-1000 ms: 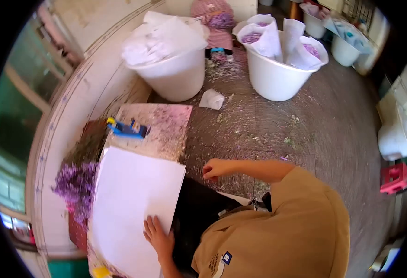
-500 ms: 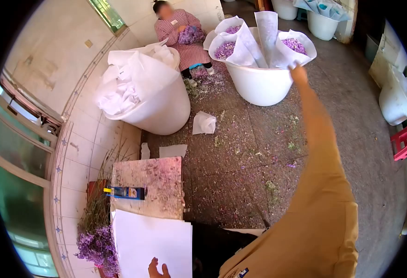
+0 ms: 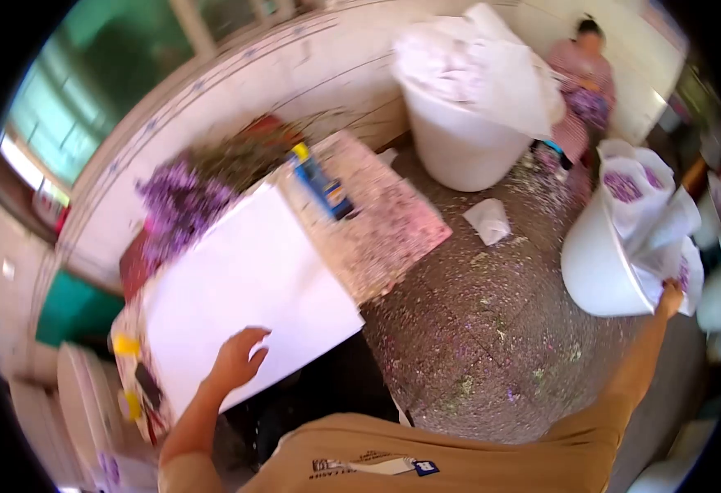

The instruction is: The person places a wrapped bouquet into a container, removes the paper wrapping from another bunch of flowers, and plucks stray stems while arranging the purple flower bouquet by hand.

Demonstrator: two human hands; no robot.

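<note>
My left hand (image 3: 244,359) hovers over a stack of white paper sheets (image 3: 249,287) on the work table, its fingers apart and holding nothing. Far to the right, my right arm stretches out to a white tub (image 3: 594,267). There my right hand (image 3: 670,296) is closed at the edge of a paper-wrapped flower bundle (image 3: 684,275), by the tub's rim; the fingers are small and slightly blurred. More white paper cones of purple flowers (image 3: 623,186) stand in the same tub.
A blue tool with a yellow end (image 3: 321,182) lies on the stained board (image 3: 385,214). Loose purple flowers (image 3: 184,205) rest behind the paper. A large tub (image 3: 459,148) holds white paper. A seated person (image 3: 578,78) holds flowers. Scraps and petals litter the floor (image 3: 475,329).
The view has swung left and down, so the table and paper fill more of it. My left hand shows more fully over the sheets. My right hand stays at the bundle by the tub's rim.
</note>
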